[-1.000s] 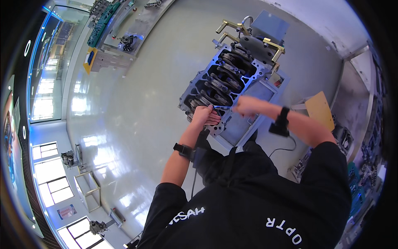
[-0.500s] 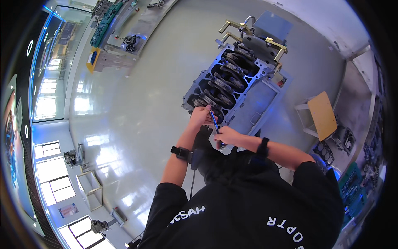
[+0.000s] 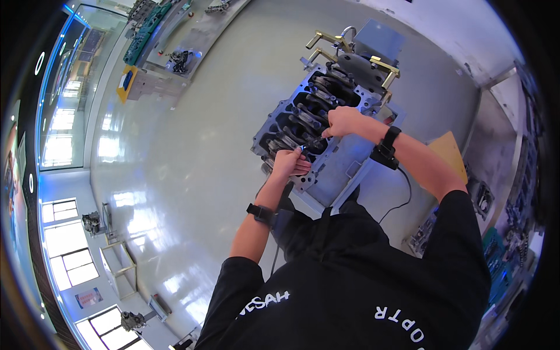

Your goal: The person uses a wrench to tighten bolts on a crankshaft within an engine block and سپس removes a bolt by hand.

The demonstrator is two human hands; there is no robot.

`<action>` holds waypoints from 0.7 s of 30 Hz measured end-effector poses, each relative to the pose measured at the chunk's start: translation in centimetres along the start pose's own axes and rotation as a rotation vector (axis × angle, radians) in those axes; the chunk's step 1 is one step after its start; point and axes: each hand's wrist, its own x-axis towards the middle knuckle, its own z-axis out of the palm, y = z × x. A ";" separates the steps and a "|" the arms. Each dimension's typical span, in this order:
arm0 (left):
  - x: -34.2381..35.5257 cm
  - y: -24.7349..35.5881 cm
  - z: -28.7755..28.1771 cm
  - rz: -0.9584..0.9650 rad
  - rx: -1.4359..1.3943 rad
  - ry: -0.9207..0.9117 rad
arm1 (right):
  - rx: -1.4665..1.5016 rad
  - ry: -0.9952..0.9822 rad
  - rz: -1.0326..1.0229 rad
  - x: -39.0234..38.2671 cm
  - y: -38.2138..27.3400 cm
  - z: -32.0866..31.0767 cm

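Note:
An engine block (image 3: 269, 125) with its crankshaft (image 3: 304, 115) exposed is mounted in front of me. At its near end, my left hand (image 3: 290, 163) pinches the head of a slim ratchet wrench (image 3: 313, 142) between thumb and fingers, low over the crankshaft. My right hand (image 3: 344, 122) is closed around the handle's other end, above the block's right side. That handle now slants up and to the right between the two hands. Whatever sits under the wrench head is hidden by my left hand and the dark parts.
Brass-coloured stand arms (image 3: 385, 69) and a grey box (image 3: 379, 42) are beyond the block. A grey metal tray (image 3: 332, 178) lies along its right side. A tan board (image 3: 449, 153) stands at right, near shelves of parts. A workbench (image 3: 201, 38) holds parts at far left.
My right hand has swung the wrench handle from near my body forward and to the right, over the block. My left hand stays at the wrench head, nearly in place.

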 end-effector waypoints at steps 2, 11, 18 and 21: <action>0.2 -0.2 0.6 0.012 -0.014 0.009 | -0.033 0.010 -0.013 0.9 -0.1 -0.7; 0.5 0.2 0.1 -0.049 -0.092 0.013 | 0.332 -0.207 0.119 -1.5 -0.8 3.5; 1.5 1.1 -0.5 0.005 0.237 0.137 | 1.940 -0.448 0.229 -2.6 -14.0 17.7; 0.7 1.5 -0.9 0.041 0.268 0.093 | 2.078 -0.380 0.198 -1.7 -15.5 18.2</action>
